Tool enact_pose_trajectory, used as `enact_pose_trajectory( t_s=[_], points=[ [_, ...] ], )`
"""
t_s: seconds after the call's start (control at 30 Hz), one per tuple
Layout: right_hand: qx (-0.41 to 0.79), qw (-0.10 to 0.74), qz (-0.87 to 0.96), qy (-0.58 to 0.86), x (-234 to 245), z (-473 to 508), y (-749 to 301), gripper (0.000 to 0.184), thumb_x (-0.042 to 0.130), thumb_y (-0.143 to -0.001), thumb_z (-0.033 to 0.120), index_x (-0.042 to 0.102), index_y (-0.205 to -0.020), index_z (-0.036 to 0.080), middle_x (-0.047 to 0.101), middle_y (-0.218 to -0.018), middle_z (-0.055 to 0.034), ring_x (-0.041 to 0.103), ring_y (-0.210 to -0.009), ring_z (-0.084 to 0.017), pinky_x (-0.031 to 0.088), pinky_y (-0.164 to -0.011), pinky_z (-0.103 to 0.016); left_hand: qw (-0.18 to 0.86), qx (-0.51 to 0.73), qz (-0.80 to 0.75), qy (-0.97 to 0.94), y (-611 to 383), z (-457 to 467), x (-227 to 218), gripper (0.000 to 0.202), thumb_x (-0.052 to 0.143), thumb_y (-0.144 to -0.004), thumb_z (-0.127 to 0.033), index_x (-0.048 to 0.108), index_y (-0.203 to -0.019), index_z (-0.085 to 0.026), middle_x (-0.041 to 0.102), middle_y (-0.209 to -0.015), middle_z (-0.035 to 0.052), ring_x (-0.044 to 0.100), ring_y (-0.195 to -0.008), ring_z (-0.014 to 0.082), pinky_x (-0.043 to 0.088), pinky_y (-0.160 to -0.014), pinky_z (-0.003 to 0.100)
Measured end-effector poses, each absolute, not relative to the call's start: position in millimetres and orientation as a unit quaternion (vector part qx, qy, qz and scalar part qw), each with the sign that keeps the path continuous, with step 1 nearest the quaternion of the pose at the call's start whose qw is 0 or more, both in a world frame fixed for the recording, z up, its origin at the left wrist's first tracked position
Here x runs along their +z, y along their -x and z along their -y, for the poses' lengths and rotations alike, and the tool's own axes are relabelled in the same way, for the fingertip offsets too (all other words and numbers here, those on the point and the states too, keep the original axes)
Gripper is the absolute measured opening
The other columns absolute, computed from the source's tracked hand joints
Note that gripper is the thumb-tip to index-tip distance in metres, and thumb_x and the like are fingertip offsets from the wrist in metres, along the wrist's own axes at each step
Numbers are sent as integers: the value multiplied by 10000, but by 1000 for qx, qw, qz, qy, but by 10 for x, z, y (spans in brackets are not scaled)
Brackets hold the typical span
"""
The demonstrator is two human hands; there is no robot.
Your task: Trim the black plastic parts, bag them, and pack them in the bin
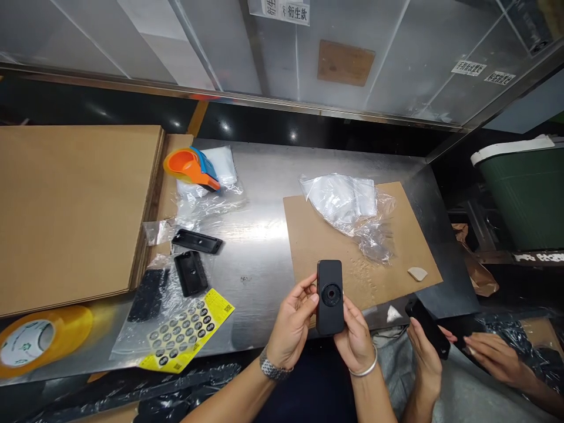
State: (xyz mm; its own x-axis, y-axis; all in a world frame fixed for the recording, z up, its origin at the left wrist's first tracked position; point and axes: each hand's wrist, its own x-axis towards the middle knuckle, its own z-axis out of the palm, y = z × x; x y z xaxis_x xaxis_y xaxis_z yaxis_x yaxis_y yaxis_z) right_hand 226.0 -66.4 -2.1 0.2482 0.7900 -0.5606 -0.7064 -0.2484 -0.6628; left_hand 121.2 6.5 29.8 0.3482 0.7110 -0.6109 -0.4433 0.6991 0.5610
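Between my hands, near the table's front edge, a black rectangular case (329, 320) with a round recessed ring stands roughly upright. My left hand (296, 311) grips its left side, thumb along the edge. Fingers of my right hand (356, 335) are closed around its lower right side. To the left lie two black hollow plastic shells (191, 274), partly on clear plastic bags. A yellow sheet of round black stickers (187, 332) is just in front of them.
Cardboard sheets (74, 205) are stacked at left, with a tape roll (33, 343) before them. An orange tape dispenser (189, 166) rests on bags. Clear bags (343, 200) lie on a flat cardboard piece (304, 235). At right, a co-worker's hands (425, 358) hold a black part.
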Motion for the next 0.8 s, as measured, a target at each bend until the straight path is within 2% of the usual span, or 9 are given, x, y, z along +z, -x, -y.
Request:
enact_pose_trajectory(
  t_s=[0.13, 0.23, 0.3, 0.43, 0.53, 0.63, 0.73, 0.8],
  points=[
    [591, 600, 99, 530, -69, 652, -2254, 291, 534, -779, 381, 574, -1024, 228, 628, -984, -55, 583, -872, -196, 461, -750, -346, 794, 345, -465, -188, -1207, -63, 180, 370, 616, -714, -246, 578, -1080, -204, 556, -884, 28, 507, -817, 120, 385, -765, 238],
    [542, 536, 224, 607, -191, 609, -2211, 302, 474, -815, 372, 549, -1049, 197, 622, -880, -53, 575, -753, -164, 461, -676, -299, 764, 326, -516, -209, -1217, -79, -49, 390, 600, -721, -295, 563, -1094, -189, 581, -928, 48, 521, -867, 149, 378, -774, 262],
    [449, 456, 346, 686, -330, 567, -2148, 282, 441, -830, 341, 558, -1035, 186, 610, -823, -52, 555, -724, -163, 450, -659, -292, 752, 313, -538, -215, -1236, -99, -238, 404, 604, -709, -332, 562, -1082, -183, 589, -1001, 65, 525, -920, 171, 375, -796, 276],
    [221, 247, 516, 790, -675, 483, -1941, 258, 368, -839, 221, 604, -934, 178, 610, -779, -109, 538, -759, -244, 428, -672, -370, 724, 308, -560, -261, -1279, -139, -624, 430, 647, -646, -327, 563, -1044, -185, 580, -1067, 78, 513, -996, 200, 357, -877, 302],
    [184, 149, 530, 814, -846, 426, -1844, 250, 378, -808, 138, 612, -895, 161, 621, -735, -130, 551, -742, -282, 425, -651, -400, 661, 292, -611, -323, -1275, -158, -901, 441, 653, -595, -308, 572, -1004, -165, 539, -1086, 104, 510, -977, 237, 363, -890, 357],
    [191, 155, 558, 793, -841, 289, -2017, 260, 413, -794, 131, 597, -975, 153, 637, -805, -118, 566, -777, -264, 437, -669, -373, 608, 272, -643, -379, -1230, -178, -1137, 466, 620, -591, -338, 562, -1009, -141, 486, -1107, 133, 504, -972, 274, 367, -898, 411],
    [164, 217, 547, 792, -731, -53, -2536, 265, 380, -838, 179, 592, -996, 169, 635, -873, -82, 570, -825, -195, 444, -727, -308, 626, 253, -624, -394, -1173, -198, -1301, 452, 575, -629, -373, 548, -1020, -147, 483, -1131, 136, 499, -1023, 285, 342, -942, 417],
    [135, 229, 508, 819, -694, -396, -3000, 273, 351, -863, 205, 592, -986, 171, 628, -931, -70, 563, -867, -159, 440, -757, -272, 639, 245, -616, -389, -1141, -203, -1381, 440, 559, -644, -391, 546, -1014, -153, 475, -1172, 136, 487, -1067, 286, 325, -969, 405]
  ],
)
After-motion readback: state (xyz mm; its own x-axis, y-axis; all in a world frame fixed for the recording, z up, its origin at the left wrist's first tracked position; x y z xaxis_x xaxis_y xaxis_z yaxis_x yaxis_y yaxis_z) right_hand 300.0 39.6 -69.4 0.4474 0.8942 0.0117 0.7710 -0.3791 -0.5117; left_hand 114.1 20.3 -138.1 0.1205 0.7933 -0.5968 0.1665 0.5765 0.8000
